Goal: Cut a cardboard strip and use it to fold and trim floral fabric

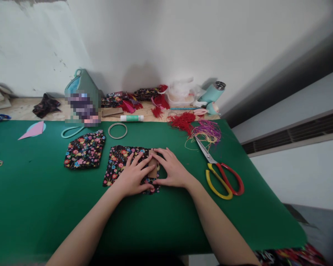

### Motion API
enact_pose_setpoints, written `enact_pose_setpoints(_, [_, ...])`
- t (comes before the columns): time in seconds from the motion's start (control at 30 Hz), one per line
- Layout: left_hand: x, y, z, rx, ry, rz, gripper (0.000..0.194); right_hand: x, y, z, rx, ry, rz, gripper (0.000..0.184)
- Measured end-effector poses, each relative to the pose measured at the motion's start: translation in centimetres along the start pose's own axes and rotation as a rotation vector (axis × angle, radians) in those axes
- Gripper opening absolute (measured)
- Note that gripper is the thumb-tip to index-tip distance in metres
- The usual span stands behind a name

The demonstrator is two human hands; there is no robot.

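A piece of black floral cloth lies flat on the green table mat in front of me. Near its right edge rests a small brown strip that looks like cardboard. My left hand lies on the cloth with fingers spread, the fingertips reaching the strip's left side. On the other side, my right hand has its thumb and fingers apart, touching the cloth's right edge and the strip's top. Neither hand is closed. Further left is a second floral cloth piece with a shaped top edge.
Scissors with red and yellow handles lie to the right. Beyond the cloth are a ring, a glue stick, red tassels and purple threads. A pouch and a bottle stand along the wall.
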State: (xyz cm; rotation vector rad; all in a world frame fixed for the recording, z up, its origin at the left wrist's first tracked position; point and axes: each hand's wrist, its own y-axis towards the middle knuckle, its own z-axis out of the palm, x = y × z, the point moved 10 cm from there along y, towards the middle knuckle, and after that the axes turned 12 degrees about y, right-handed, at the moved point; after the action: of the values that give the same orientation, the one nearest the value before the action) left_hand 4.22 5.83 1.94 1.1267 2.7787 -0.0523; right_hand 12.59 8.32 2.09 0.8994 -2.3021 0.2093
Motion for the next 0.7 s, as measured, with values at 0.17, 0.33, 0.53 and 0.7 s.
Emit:
enact_pose_setpoints(0.17, [-0.2, 0.1, 0.1, 0.018, 0.016, 0.014, 0.068, -0.1, 0.0, -0.2, -0.028, 0.034, 0.020, 0.095])
enact_pose_setpoints(0.33, [-0.1, 0.1, 0.1, 0.028, 0.012, 0.008, 0.066, -0.6, -0.2, -1.2, -0.137, 0.100, 0.088, 0.085])
enact_pose_setpoints(0.53, [0.0, 0.0, 0.3, 0.038, 0.016, 0.005, 0.065, -0.1, -0.1, -0.9, -0.095, 0.012, 0.010, 0.091])
enact_pose_setpoints(0.7, [-0.1, 0.0, 0.3, 0.039, 0.020, 0.013, 0.066, -0.4, -0.2, -0.9, -0.097, 0.005, 0.009, 0.094])
